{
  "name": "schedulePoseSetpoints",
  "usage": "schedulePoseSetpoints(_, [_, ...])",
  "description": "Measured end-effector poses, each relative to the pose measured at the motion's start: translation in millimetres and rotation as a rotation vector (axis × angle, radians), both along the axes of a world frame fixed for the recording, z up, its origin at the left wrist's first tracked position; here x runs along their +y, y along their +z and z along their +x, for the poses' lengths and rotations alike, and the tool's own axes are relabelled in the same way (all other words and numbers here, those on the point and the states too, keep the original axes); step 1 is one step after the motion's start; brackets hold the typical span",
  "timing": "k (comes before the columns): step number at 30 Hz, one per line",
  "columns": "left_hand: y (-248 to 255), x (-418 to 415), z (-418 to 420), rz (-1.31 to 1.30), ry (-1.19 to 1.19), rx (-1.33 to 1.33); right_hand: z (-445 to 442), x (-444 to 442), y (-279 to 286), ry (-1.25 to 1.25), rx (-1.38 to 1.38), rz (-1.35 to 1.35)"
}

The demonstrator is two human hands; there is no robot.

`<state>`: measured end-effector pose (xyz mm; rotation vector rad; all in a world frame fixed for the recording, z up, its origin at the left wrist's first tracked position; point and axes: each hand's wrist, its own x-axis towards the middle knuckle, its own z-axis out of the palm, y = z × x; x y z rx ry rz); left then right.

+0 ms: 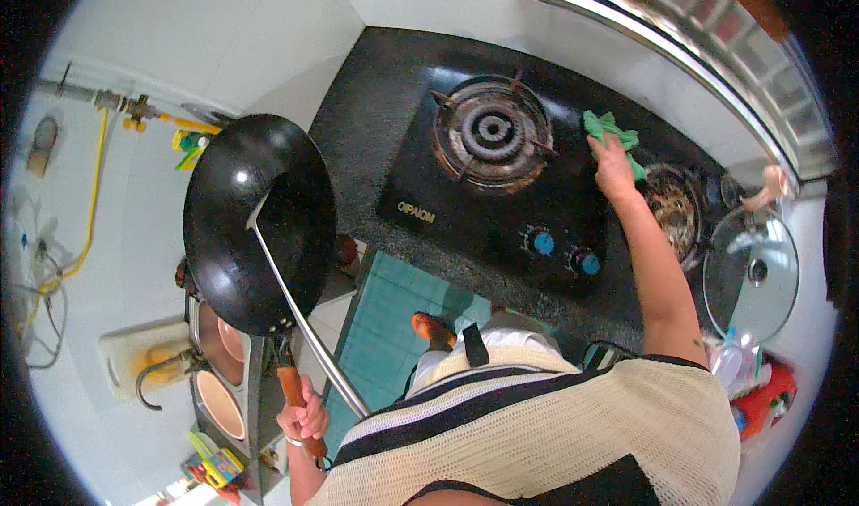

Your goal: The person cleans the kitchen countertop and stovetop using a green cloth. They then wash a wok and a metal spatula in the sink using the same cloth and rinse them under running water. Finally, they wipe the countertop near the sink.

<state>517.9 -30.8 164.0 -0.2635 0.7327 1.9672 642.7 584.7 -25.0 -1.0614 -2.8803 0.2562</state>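
Note:
My left hand point(303, 413) grips the wooden handle point(290, 384) of a black wok point(258, 264), holding the wok up to the left of the stove. A metal spatula point(295, 301) rests in the wok, and its long handle slants out towards my torso. My right hand point(613, 167) presses a crumpled green cloth point(609, 129) onto the far part of the black gas stove point(463, 217), between its two burners. The left burner point(493, 130) has a rusty, stained ring. Brown residue covers the right burner point(673, 207), partly hidden by my forearm. Two blue knobs point(543, 242) sit at the front.
A glass lid point(751, 298) stands at the right beside bags point(765, 395). On the left are a sink point(255, 372) with pinkish basins point(220, 405), a curved faucet point(144, 385), a cutting board point(121, 365) and a yellow gas hose point(96, 204). A metal-framed window edge point(604, 6) borders the back.

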Motion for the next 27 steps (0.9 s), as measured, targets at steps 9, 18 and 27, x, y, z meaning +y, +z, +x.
schedulePoseSetpoints(9, [-7,-20,51,0.016,0.133,0.031,-210,32,102,0.486,0.553,-0.247])
schedulePoseSetpoints(18, [-26,-13,68,0.008,0.311,0.019,-366,7,39,0.718,-0.296,-0.414])
schedulePoseSetpoints(27, [-31,13,46,0.095,0.239,-0.011,-173,137,17,0.452,-0.389,-0.064])
